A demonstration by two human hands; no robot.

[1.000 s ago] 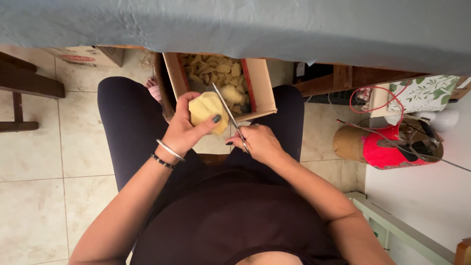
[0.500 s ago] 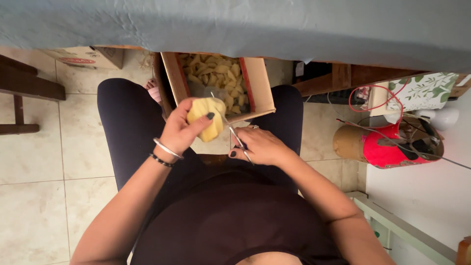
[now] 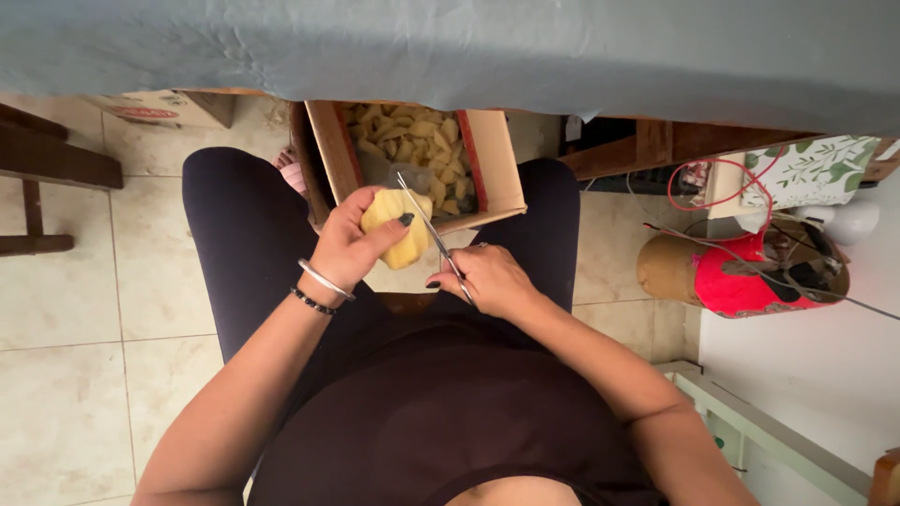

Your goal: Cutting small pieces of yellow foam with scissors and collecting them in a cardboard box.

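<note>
Mid-trim imo: your left hand (image 3: 352, 245) gripped the yellow foam chunk (image 3: 398, 228), right hand (image 3: 487, 279) closed on scissors (image 3: 429, 232) center frame, over the cardboard box (image 3: 492, 159). Next snip needed blades set w/ care.

Matt cardboard box (image 3: 492, 159); thin metal blade (image 3: 429, 225) glinting; smooth glossy floor tiles (image 3: 66, 309); blue-grey cloth (image 3: 450, 47) hanging matt.

Cardboard box (image 3: 494, 169) between the knees, cut pieces (image 3: 412, 145) inside, round container (image 3: 741, 272) right of it
</note>
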